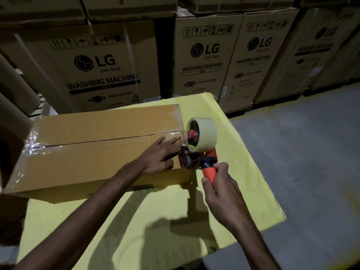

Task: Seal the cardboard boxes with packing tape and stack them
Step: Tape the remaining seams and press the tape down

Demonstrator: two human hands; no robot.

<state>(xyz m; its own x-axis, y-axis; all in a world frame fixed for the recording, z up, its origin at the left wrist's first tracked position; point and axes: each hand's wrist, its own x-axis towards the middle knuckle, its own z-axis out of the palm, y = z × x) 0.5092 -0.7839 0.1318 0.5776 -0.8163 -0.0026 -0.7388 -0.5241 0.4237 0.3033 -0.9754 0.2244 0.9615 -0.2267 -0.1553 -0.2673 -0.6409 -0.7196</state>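
now left hand [158, 155] presses flat on the box [93, 151] near its right end, right hand [221, 189] gripping the tape dispenser [198, 147] beside it.

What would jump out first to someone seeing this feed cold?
The tape dispenser, with its orange handle and cream tape roll, is gripped by the right hand at the right end of the cardboard box. The left hand presses flat on the box top by the glossy taped centre seam. The box lies on a yellow-covered table, with LG washing machine cartons stacked behind.
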